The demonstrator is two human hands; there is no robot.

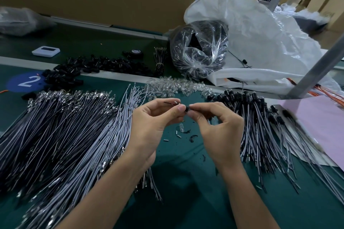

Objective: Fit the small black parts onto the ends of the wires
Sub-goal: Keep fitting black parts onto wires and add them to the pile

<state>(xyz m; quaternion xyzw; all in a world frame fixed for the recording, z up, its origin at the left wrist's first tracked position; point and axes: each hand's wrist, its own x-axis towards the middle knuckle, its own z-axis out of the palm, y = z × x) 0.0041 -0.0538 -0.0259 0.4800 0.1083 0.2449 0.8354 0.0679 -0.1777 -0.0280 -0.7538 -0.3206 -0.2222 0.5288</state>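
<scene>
Black part (186, 108): at frame ctr, held above the green mat (186, 182), pinched between both hands' fingertips. Thin dark lead (170, 103) runs from it toward 10 o'clock, over the L fingers.

L hand (154, 122): closed, thumb and forefinger gripping the part and lead from 9 o'clock. R hand (217, 132): closed, thumb and forefinger pinching the part's other side from 3 o'clock; remaining fingers curled.

Below the hands, at 6 o'clock: loose bits (179, 133) on the mat, incl. short grey sleeves, a clear piece and black scraps.

Wires (65, 135): large fanned pile of grey leads w/ bare metal terminals, at 9 o'clock, partly under the L forearm. Fitted wires (260, 135): second pile at 3 o'clock, black parts already on their far ends, lying partly on pink sheet (320, 117).

Clear parts (176, 87): heap at 12 o'clock, just beyond the hands. Black parts pile (96, 67): at 10–11 o'clock, along the grey rail. Blue "2" mark (28, 82) at 9–10 o'clock; white device (46, 51) beyond it.

Clear bag (200, 50) of black items at 12–1 o'clock, touching white sack (251, 33) at 1–2 o'clock.
</scene>
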